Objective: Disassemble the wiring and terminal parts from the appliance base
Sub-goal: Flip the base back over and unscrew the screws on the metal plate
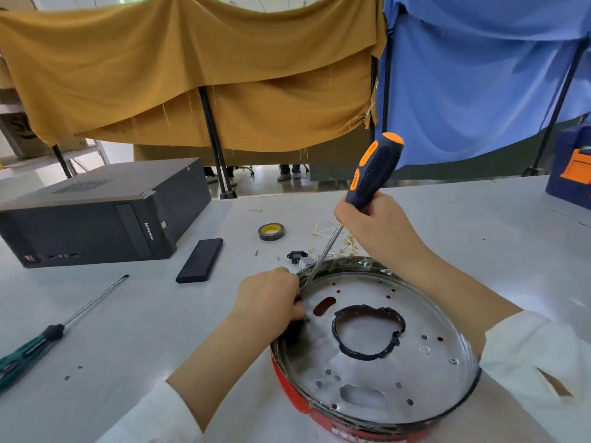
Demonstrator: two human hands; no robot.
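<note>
**A:** State the fingers first

**B:** Left hand (268, 297): fingers curled down over the near-left rim of the base (377, 340), pinching a small dark part at the wall; what that part is cannot be told. Right hand (374, 231): fingers wrapped round the lower handle of the screwdriver (351, 212), whose shaft slants down to the same spot; the tip is hidden behind the left hand

**A:** Location of the base?

**B:** Flat on the table (160, 314), open side up, between both forearms. A black ring (367, 330) sits at the centre of the pan

**A:** Handling?

**B:** Judged as thin sheet metal: stiff, light, likely to skid under a prying load, with a rim edge that may be sharp. Hold at the rim beside the work point, as the left hand does. Loose wire (332, 238) and a socket (295, 256) lie just beyond the rim; the wire looks soft, so grip any remaining lead at its terminal, not mid-length

**A:** Risk?

**B:** The blade may slip toward the left fingers
</note>
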